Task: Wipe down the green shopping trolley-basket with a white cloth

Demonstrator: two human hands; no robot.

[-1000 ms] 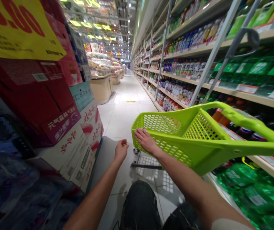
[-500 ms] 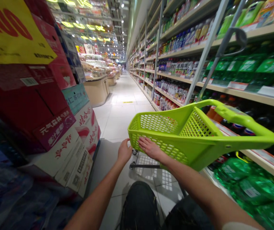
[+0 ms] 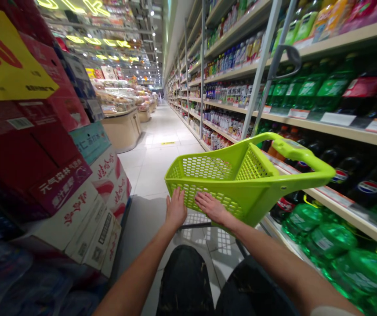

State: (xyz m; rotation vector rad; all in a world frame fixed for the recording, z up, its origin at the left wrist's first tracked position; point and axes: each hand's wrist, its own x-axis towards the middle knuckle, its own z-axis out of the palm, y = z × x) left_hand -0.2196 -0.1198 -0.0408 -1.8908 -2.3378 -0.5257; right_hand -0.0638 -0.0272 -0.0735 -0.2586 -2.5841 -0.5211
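A lime-green plastic shopping cart [image 3: 251,193] with a perforated basket stands sideways in front of my knees, its handle to the right. No goods show inside the part of the basket that I can see. My left hand [image 3: 176,208] lies with fingers stretched against the near side wall, close to the front left corner. Further right on the same wall, my right hand [image 3: 211,207] rests flat, fingers extended. Neither hand grips anything.
Stacked drink cartons [image 3: 76,206] rise close on the left, with a yellow price sign [image 3: 10,57] on top. Drink shelves [image 3: 349,129] run along the right, with large green bottles [image 3: 330,245] low down. A tiled aisle [image 3: 162,153] leads ahead past a display counter [image 3: 121,129].
My left hand has moved from the cart's front corner onto its near side wall. The cart's handle end has shifted left in view, away from the right edge. My right hand stays on the wall.
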